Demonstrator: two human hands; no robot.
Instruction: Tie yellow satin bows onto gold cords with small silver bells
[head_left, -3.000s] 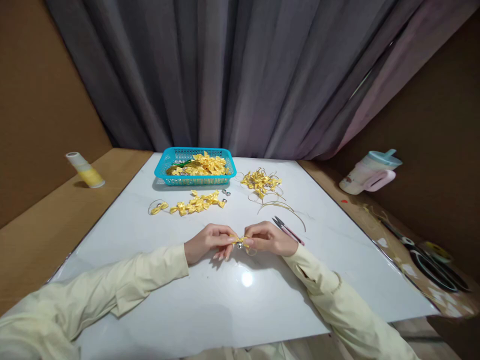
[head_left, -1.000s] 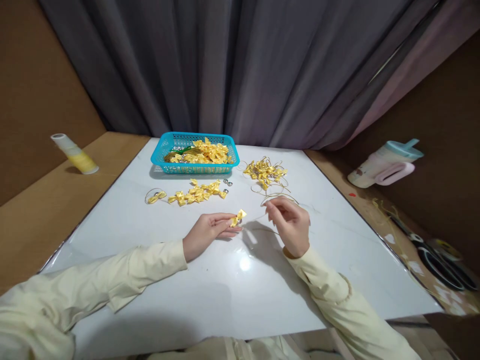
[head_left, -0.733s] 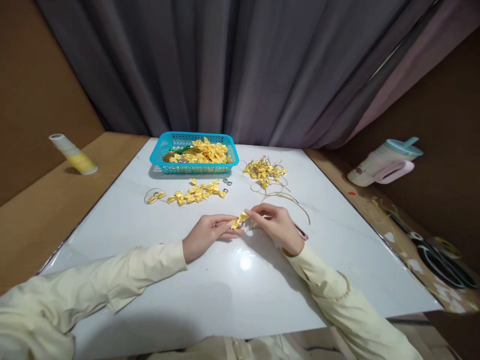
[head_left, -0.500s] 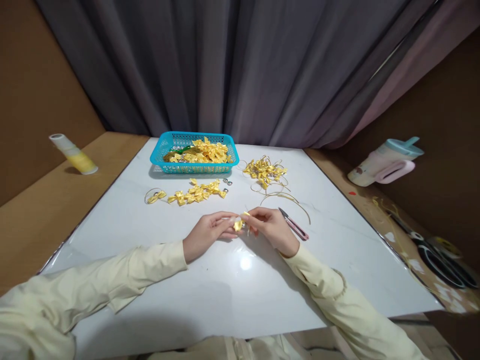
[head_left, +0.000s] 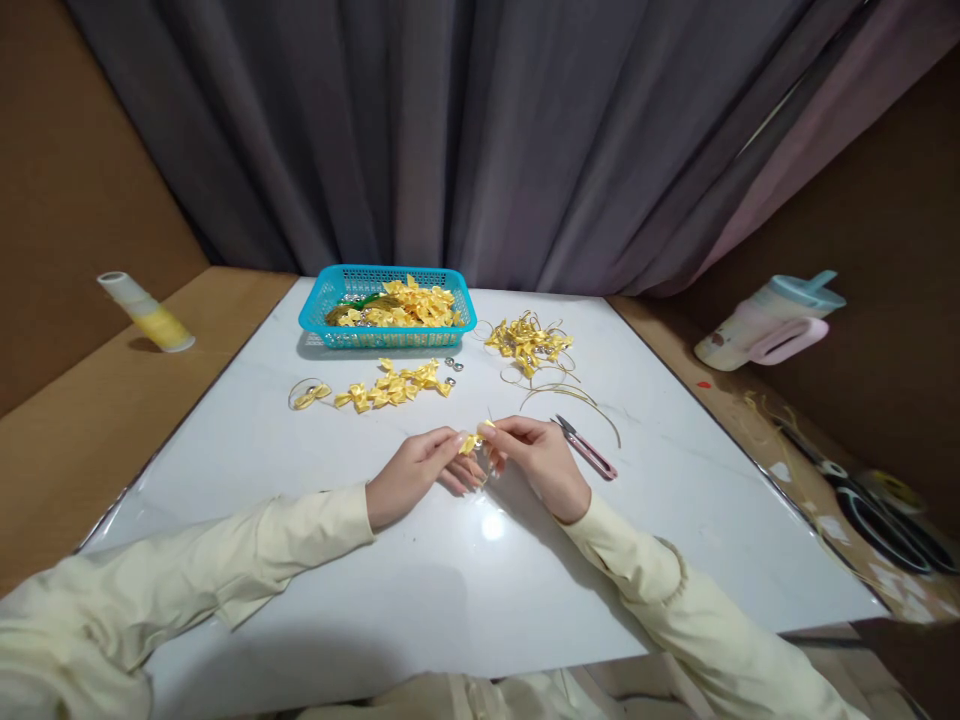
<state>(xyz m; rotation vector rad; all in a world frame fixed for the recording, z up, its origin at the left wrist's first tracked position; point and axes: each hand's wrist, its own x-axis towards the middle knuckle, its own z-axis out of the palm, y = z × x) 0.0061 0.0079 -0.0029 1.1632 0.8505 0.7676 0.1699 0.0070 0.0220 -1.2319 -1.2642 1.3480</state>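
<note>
Between my two hands is a small yellow ribbon bow with a shiny silvery piece at its middle. My left hand pinches the bow's left end between thumb and forefinger, its other fingers curled below. The thumb and fingers of my right hand close on the bow's right end. A thin cord sticks out above and below the bow. Just right of my right hand lies a pair of pink-handled thread snips. Beyond my hands several loose yellow bows lie in a cluster, with silvery beads beside them.
A blue basket of yellow bows stands at the back. A pile of bows with cords lies right of it, gold cord pieces nearer. A tumbler and black scissors are at right, a yellow thread spool at left.
My left fingers have shifted slightly left and the lower ones have dropped and spread from the bow. The bow has tilted up and shows its silvery middle more clearly.
</note>
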